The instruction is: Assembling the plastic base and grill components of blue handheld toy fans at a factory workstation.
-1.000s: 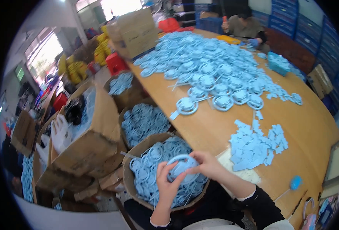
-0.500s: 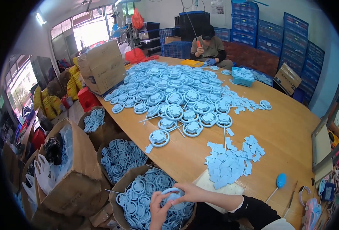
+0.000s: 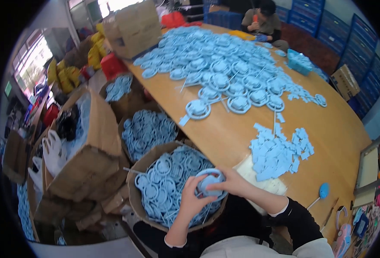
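Note:
Both my hands hold a light-blue plastic toy-steering-wheel-like part [image 3: 210, 174], a ring with a rounded centre, above the near right side of an open cardboard box. My left hand [image 3: 192, 198] grips its left and lower side. From the right, my right hand [image 3: 233, 182] is closed on it, with the thumb across its centre. Beneath them, the cardboard box [image 3: 135, 201] holds many similar blue ring parts [image 3: 162, 185]. Just right of my hands, a pile of flat light-blue plastic pieces [image 3: 269, 157] lies partly on a whitish sheet [image 3: 268, 185] at the table's near edge.
A large heap of blue ring parts [image 3: 224, 64] covers the far wooden table [image 3: 327, 142]. More cardboard boxes [image 3: 96, 142] stand left. A blue oval on a stick [image 3: 324, 190] lies right. A co-worker [image 3: 265, 23] sits at the far end beside a teal basket [image 3: 298, 66].
My view has tilted down and shifted left. My hands have turned the ring part more upright, and my left hand now holds its left and lower edge.

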Motion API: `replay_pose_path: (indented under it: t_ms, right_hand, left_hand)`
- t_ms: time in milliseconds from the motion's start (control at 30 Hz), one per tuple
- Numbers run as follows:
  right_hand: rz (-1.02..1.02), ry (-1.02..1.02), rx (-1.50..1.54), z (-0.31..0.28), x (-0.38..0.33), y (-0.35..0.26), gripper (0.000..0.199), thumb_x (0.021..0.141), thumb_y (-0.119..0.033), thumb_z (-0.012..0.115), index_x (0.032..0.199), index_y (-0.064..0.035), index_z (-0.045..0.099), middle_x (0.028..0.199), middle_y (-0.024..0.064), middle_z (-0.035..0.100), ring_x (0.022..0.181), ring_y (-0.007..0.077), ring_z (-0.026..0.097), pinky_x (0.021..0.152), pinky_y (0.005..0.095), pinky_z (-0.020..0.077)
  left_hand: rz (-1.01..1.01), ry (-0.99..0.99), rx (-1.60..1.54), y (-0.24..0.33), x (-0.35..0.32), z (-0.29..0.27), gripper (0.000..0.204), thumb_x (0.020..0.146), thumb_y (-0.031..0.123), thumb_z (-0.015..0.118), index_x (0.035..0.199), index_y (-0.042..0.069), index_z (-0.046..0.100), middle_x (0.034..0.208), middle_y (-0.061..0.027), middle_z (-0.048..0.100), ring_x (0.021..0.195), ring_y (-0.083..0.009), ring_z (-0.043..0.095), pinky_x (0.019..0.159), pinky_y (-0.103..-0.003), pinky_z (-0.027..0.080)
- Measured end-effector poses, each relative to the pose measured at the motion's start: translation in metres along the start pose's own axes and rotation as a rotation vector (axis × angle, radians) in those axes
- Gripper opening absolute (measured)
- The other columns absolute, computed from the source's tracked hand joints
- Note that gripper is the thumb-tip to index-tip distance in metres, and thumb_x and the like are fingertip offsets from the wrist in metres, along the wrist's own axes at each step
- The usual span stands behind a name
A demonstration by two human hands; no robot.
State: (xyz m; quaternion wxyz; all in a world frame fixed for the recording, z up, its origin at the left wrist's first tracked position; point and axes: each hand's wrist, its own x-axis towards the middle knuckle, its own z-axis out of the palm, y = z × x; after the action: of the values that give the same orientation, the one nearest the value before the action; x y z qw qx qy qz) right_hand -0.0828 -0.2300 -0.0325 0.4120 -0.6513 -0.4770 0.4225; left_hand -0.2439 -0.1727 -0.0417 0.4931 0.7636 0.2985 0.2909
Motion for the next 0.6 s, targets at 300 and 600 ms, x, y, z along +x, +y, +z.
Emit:
replay_pose_path:
  t_ms: [300,600]
  right_hand:
    - [-0.210,-0.117,-0.011,0.005,-0.004,0.003,0.060,0.058,-0.020,0.076,0.106,-0.0021,0.045,0.093,0.0129,0.054,0.088,0.0229,0.054,0.074,0.0314,0.0435]
    - [-0.135,-0.138,-0.123,0.014,-0.016,-0.019,0.071,0.061,-0.018,0.075,0.117,-0.0052,0.034,0.094,0.0167,0.054,0.086,0.0272,0.057,0.072,0.0335,0.0461]
  left_hand:
    - [-0.091,0.013,-0.093,-0.010,-0.014,-0.010,0.057,0.055,0.015,0.077,0.107,0.007,0.054,0.095,-0.0056,0.050,0.086,-0.0166,0.050,0.066,-0.026,0.043]
    - [-0.276,-0.079,-0.403,0.003,-0.026,-0.029,0.045,0.068,0.006,0.066,0.111,0.004,0.052,0.094,-0.0079,0.049,0.077,-0.0139,0.051,0.064,-0.025,0.041]
